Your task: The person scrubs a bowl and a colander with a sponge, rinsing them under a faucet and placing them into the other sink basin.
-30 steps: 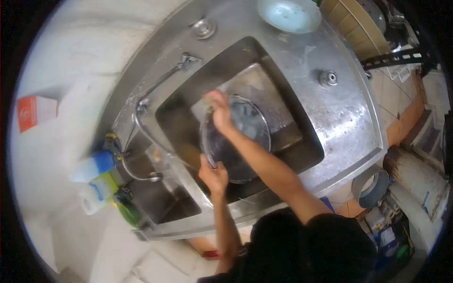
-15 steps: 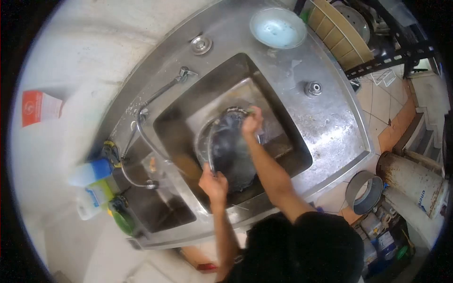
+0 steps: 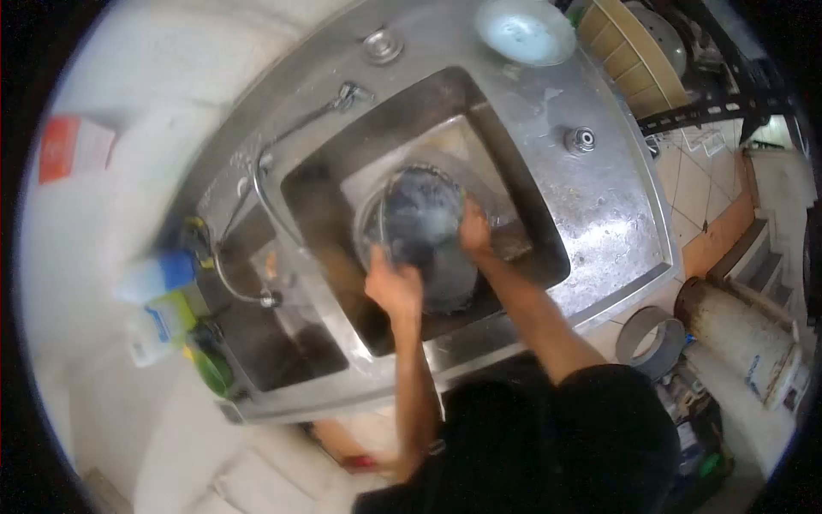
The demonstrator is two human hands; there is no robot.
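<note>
In the large sink basin (image 3: 317,184), a dark round pan-like vessel (image 3: 419,223) is tilted, with a wet, shiny surface blurred by motion. My left hand (image 3: 395,285) is closed on its near left rim. On the right rim my right hand (image 3: 474,226) is closed too, its fingers partly hidden behind the edge. Behind and left of the dark vessel a paler round rim shows; whether it is a separate bowl I cannot tell.
A faucet (image 3: 349,96) with a flexible hose lies left of the basin. At the back stands a bowl of bluish liquid (image 3: 524,32). Bottles (image 3: 154,276) and a smaller basin (image 3: 291,343) are at left. A metal cylinder (image 3: 651,343) and rusty tank (image 3: 736,325) stand right.
My right hand has moved down the vessel's right rim, and my left hand remains on the left side. The view has shifted slightly, and the vessel's tilt has changed.
</note>
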